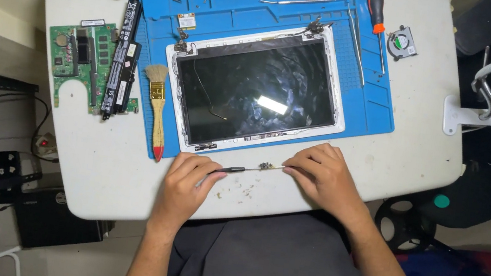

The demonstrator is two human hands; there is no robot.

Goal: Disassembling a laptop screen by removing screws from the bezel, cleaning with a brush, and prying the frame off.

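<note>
1. A thin metal hinge strip (264,167) lies on the white table (425,137) at the near edge, just at 6 o'clock of the laptop screen (256,91).
2. The right hand (323,178) rests at the strip's 3 o'clock end, its fingers pressed together and pinching that end.
3. The left hand (184,188) sits at 9 o'clock of the strip, its fingers curled around a small screwdriver (229,170) whose tip meets the strip.
4. The screen lies tilted on a blue mat (365,103), in a white frame.
5. A paintbrush (156,109) lies on the mat's edge at 9 o'clock of the screen.
6. Farther at 9 o'clock are a black battery (124,57) and a green circuit board (77,60).
7. At 1 o'clock of the screen lie an orange-handled screwdriver (377,19) and a small fan (402,43).
8. A white lamp base (469,115) stands at the table's 3 o'clock edge.
</note>
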